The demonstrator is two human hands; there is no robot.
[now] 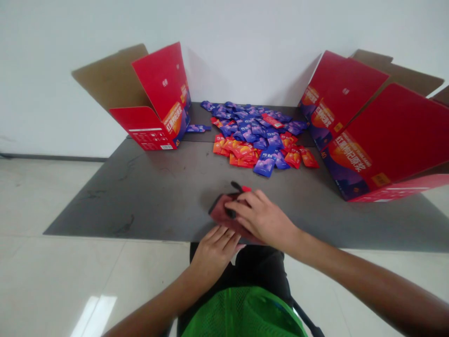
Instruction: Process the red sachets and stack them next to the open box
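Near the front edge of the table lies a flat reddish-brown pouch or folded cloth (pixel 219 211) with a dark rim. My left hand (pixel 218 248) has its fingers on the pouch's lower edge, thumb underneath, gripping it. Above it, my right hand (pixel 261 217) is closed, fingers pinched around a small black thing (pixel 236 186) that sticks out past the pouch's upper side. A bit of red shows beside the black part; the fingers hide the rest, so its kind is unclear.
A pile of purple sachets (pixel 247 131) and orange-red sachets (pixel 242 152) lies at the back middle of the grey table (pixel 157 192). An open red carton (pixel 154 112) stands at left. Open red cartons (pixel 365 154) stand at right. A white wall (pixel 245 47) rises behind.
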